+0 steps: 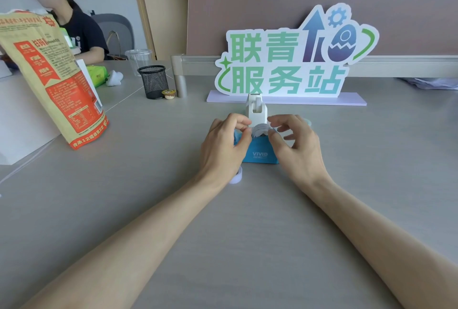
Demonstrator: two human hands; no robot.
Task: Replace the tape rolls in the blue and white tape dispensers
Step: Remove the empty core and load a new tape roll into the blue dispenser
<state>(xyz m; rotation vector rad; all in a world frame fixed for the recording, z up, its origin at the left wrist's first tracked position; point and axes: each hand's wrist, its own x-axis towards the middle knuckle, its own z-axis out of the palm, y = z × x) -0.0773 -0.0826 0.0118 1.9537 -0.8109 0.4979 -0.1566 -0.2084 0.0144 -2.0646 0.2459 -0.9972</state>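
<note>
A blue tape dispenser marked VIVID stands on the grey table, and a white tape dispenser stands right behind it. A tape roll sits in the top of the blue one. My left hand pinches the roll's left side with thumb and forefinger. My right hand pinches its right side in the same way. Another tape roll lies on the table, partly hidden under my left wrist. A pale bluish object peeks out behind my right hand; what it is I cannot tell.
A standing sign with green characters on a lilac base is behind the dispensers. At the left stand a large snack bag, a black mesh pen cup, a small jelly cup and a clear plastic cup. A person sits at the far left.
</note>
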